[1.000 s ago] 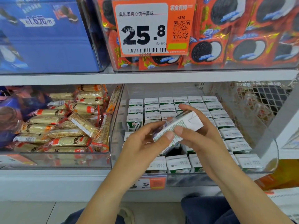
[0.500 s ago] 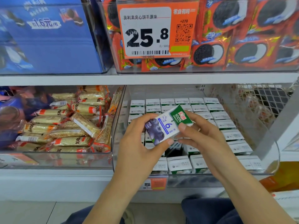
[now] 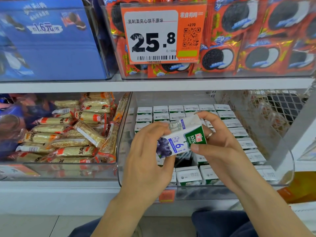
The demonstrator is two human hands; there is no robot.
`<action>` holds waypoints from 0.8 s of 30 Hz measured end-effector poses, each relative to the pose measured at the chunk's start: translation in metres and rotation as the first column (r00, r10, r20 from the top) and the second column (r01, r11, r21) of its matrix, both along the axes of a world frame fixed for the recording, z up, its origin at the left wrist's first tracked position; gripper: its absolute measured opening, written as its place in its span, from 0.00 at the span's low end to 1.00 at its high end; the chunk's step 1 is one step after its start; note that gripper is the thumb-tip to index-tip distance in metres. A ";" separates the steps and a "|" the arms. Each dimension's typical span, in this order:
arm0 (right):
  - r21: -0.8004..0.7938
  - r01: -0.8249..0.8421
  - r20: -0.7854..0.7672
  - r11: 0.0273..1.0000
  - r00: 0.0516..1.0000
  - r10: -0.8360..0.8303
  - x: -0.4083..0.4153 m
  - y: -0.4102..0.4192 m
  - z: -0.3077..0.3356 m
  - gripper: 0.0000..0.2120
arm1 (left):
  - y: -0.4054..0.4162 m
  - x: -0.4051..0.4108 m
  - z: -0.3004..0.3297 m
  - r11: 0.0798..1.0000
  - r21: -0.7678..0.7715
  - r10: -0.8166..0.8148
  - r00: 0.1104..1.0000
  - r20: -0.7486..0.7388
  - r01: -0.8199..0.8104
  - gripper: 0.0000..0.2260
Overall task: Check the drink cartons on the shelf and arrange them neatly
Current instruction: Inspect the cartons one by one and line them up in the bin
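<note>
Head view. One drink carton is held in front of the clear bin at centre frame, above the gap in the near rows of shelved cartons. Left hand grips its lower-left end, fingers curled over the top edge. Right hand pinches the upper-right end, thumb on the front face and fingers wrapped behind. A ring shows on one finger.

Key relation: the carton's long axis runs from lower left to upper right, tilted, nearly flat to the camera. The shelved cartons stand upright with their white tops showing. The gap lies directly below and just behind the held carton, roughly equally close to both hands. Judgement: the carton must be turned upright before it goes down.

Appearance: white body, blueberry picture at lower left, a blue "6" at middle, green panel with "100%" at the right end, printed side panel facing up. No dent visible.
</note>
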State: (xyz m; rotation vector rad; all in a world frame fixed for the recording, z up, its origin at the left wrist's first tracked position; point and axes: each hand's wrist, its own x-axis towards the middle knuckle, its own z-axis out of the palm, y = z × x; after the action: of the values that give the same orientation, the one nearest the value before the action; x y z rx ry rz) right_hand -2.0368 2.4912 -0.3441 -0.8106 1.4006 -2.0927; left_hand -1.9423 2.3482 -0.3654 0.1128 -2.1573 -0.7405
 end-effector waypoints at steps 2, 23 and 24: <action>0.004 0.003 -0.001 1.000 1.000 -0.003 0.000 0.000 0.000 0.26 | 0.000 0.000 0.000 1.000 -0.031 -0.002 1.000 -0.007 0.002 0.32; 0.185 0.020 -0.073 0.983 0.997 -0.007 0.003 -0.005 -0.003 0.18 | -0.003 0.001 0.012 0.627 0.709 -0.406 0.912 -0.054 0.322 0.22; 0.202 -0.007 -0.069 0.979 0.997 0.021 0.005 -0.007 -0.003 0.17 | -0.004 0.001 0.013 0.559 0.750 -0.455 0.887 -0.078 0.353 0.22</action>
State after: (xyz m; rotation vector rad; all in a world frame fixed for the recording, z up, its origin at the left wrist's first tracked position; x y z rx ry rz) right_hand -2.0319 2.4846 -0.3473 -0.8156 1.6091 -1.8898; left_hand -1.9418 2.3445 -0.3523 0.0869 -1.8519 -1.9409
